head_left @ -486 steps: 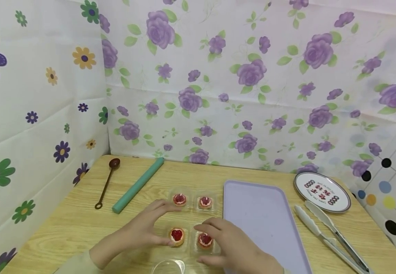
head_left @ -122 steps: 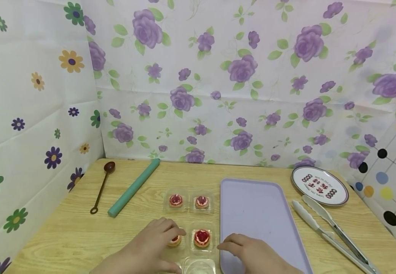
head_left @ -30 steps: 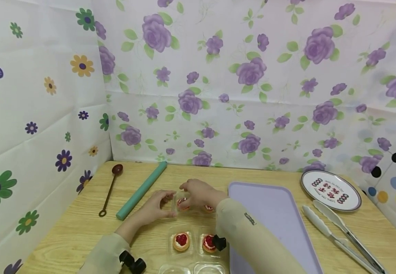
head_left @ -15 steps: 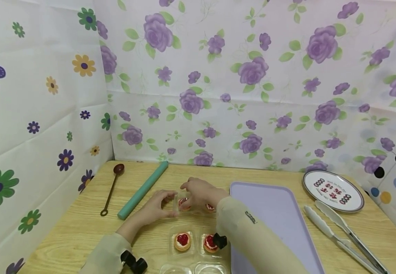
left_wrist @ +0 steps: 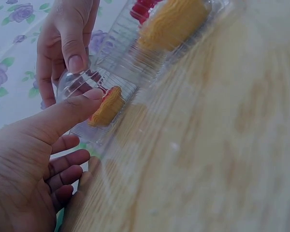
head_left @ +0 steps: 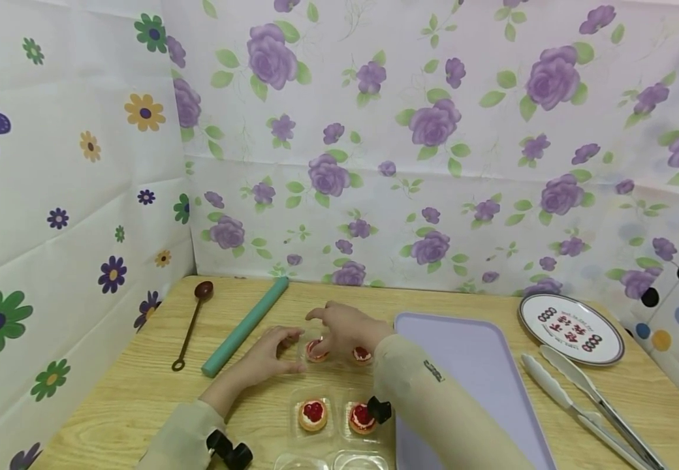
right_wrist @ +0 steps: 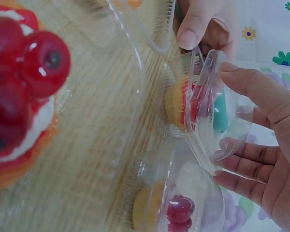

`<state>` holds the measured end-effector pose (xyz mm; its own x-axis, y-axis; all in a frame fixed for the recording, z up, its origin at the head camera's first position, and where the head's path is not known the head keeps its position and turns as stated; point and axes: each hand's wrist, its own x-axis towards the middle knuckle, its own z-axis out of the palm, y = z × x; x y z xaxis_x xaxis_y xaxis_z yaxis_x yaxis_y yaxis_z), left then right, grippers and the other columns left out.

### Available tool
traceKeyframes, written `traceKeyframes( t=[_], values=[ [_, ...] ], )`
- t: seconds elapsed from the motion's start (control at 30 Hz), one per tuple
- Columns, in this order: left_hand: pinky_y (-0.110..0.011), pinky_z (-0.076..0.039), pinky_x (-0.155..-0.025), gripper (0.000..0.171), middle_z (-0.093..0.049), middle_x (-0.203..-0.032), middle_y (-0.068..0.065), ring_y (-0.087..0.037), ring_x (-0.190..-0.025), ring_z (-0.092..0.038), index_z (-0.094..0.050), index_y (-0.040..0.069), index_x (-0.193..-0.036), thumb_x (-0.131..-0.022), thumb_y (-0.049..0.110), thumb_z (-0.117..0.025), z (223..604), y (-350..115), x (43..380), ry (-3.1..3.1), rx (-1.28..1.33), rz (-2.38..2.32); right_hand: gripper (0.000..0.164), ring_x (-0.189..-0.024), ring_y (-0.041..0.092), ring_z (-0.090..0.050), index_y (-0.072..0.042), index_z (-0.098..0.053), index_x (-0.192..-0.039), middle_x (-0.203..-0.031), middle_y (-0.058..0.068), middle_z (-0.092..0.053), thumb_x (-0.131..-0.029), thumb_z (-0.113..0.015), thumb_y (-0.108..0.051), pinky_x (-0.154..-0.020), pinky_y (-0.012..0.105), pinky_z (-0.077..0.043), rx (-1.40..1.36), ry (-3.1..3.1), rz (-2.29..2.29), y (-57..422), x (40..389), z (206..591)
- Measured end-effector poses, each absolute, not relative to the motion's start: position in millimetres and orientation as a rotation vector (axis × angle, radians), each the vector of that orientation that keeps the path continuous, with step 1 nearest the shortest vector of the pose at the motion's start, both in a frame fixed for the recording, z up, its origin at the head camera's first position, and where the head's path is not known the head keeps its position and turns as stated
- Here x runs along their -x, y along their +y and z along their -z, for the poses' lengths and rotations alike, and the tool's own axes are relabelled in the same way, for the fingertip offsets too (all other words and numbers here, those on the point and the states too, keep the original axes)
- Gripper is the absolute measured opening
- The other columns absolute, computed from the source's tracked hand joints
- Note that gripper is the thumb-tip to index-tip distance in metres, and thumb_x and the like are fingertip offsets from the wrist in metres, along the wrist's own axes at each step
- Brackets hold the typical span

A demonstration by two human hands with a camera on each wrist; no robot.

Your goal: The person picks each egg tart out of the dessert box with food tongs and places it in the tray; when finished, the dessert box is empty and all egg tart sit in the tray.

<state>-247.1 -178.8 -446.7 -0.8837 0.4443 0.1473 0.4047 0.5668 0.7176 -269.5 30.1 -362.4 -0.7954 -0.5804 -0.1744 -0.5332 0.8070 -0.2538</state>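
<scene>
At the far left of a group of clear plastic boxes, both hands are around one box holding a red-topped tart (head_left: 316,350). My left hand (head_left: 263,358) grips the box's left side between thumb and fingers. From the right, my right hand (head_left: 348,331) holds its clear lid (right_wrist: 236,135) by thumb and fingertips. The lid looks raised at an angle in the right wrist view. Another tart (head_left: 361,354) in a box sits just right, partly under the right wrist. Nearer are two boxed tarts, a left tart (head_left: 313,415) and a right tart (head_left: 362,418).
Open clear lids (head_left: 360,461) lie at the near edge. A lilac tray (head_left: 469,352) is right of the boxes, with tongs (head_left: 592,418) and a white plate (head_left: 571,328) beyond. A teal rolling pin (head_left: 245,328) and brown spoon (head_left: 192,324) lie left.
Both hands have moved from the near boxes to the far-left box. Over the last second they stay there; the right index finger has lifted slightly and the right hand shifted a little.
</scene>
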Motion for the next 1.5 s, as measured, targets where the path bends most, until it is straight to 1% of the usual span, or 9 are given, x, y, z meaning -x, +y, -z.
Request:
traceKeyframes(
  t=[0.17,0.43,0.6,0.77,0.87,1.07,1.17,1.33,1.5],
  values=[
    [-0.035,-0.047,-0.093,0.072,-0.055,-0.121,-0.009,-0.023,-0.11,-0.051,-0.05,0.007,-0.137,-0.078,0.037,-0.078,447.6,-179.2,246.3,2.736,-0.739,-1.232,0.069,-0.11,0.019,-0.06,-0.027,-0.044,-0.142,-0.125,0.007,-0.056,-0.083,-0.071,-0.048,-0.091,0.036,-0.052,0.887,2.772,0.302,33.4,270.1,359.4],
    [-0.036,-0.047,-0.093,0.073,-0.056,-0.12,-0.009,-0.022,-0.109,-0.051,-0.05,0.005,-0.137,-0.078,0.038,-0.078,449.8,-179.7,249.2,2.739,-0.731,-1.239,0.071,-0.11,0.021,-0.061,-0.024,-0.043,-0.142,-0.124,0.011,-0.056,-0.081,-0.072,-0.049,-0.088,0.035,-0.053,0.93,2.79,0.38,41.8,272.0,350.0],
    [-0.039,-0.046,-0.094,0.072,-0.057,-0.121,-0.01,-0.023,-0.109,-0.052,-0.05,0.005,-0.137,-0.078,0.037,-0.078,449.8,-179.8,249.5,2.729,-0.727,-1.251,0.076,-0.114,0.024,-0.059,-0.021,-0.041,-0.142,-0.129,0.013,-0.052,-0.08,-0.073,-0.051,-0.091,0.039,-0.052,0.892,2.784,0.499,48.9,270.1,346.0],
    [-0.04,-0.046,-0.094,0.072,-0.056,-0.121,-0.01,-0.023,-0.11,-0.052,-0.049,0.007,-0.138,-0.079,0.038,-0.078,449.5,-179.9,249.2,2.719,-0.729,-1.256,0.074,-0.117,0.026,-0.058,-0.023,-0.04,-0.143,-0.133,0.013,-0.051,-0.082,-0.072,-0.049,-0.092,0.044,-0.052,0.895,2.792,0.588,56.8,266.5,343.8],
    [-0.04,-0.046,-0.094,0.072,-0.056,-0.122,-0.01,-0.023,-0.11,-0.052,-0.049,0.007,-0.138,-0.079,0.037,-0.078,448.5,-179.9,248.8,2.715,-0.709,-1.262,0.07,-0.115,0.026,-0.058,-0.025,-0.04,-0.142,-0.131,0.012,-0.052,-0.083,-0.071,-0.047,-0.091,0.044,-0.052,0.915,2.807,0.634,61.9,264.0,343.2],
    [-0.04,-0.046,-0.092,0.069,-0.057,-0.121,-0.01,-0.023,-0.108,-0.053,-0.048,0.006,-0.138,-0.081,0.034,-0.076,444.7,-179.4,247.3,2.717,-0.666,-1.282,0.07,-0.108,0.026,-0.058,-0.023,-0.042,-0.141,-0.123,0.014,-0.057,-0.082,-0.073,-0.045,-0.087,0.042,-0.05,0.902,2.808,0.795,69.8,257.1,342.3],
    [-0.043,-0.046,-0.094,0.07,-0.057,-0.121,-0.01,-0.025,-0.11,-0.054,-0.047,0.007,-0.139,-0.081,0.033,-0.077,442.0,-178.6,245.9,2.725,-0.649,-1.305,0.071,-0.105,0.022,-0.058,-0.02,-0.042,-0.142,-0.118,0.011,-0.058,-0.082,-0.073,-0.044,-0.085,0.039,-0.051,0.904,2.81,0.856,72.6,254.1,343.2],
    [-0.049,-0.044,-0.099,0.073,-0.054,-0.129,-0.013,-0.029,-0.116,-0.051,-0.045,0.009,-0.142,-0.081,0.032,-0.077,435.1,-174.4,242.4,2.741,-0.625,-1.38,0.072,-0.105,0.017,-0.057,-0.02,-0.041,-0.142,-0.116,0.005,-0.059,-0.082,-0.074,-0.043,-0.087,0.036,-0.051,0.883,2.813,0.984,77.7,249.5,347.0],
    [-0.045,-0.044,-0.094,0.071,-0.053,-0.133,-0.013,-0.03,-0.116,-0.049,-0.046,0.009,-0.14,-0.08,0.026,-0.078,422.7,-165.1,237.6,2.76,-0.734,-1.444,0.071,-0.105,0.017,-0.056,-0.017,-0.042,-0.14,-0.115,0.003,-0.059,-0.082,-0.074,-0.042,-0.087,0.038,-0.051,0.868,2.79,1.128,82.2,244.4,350.8]
  ],
)
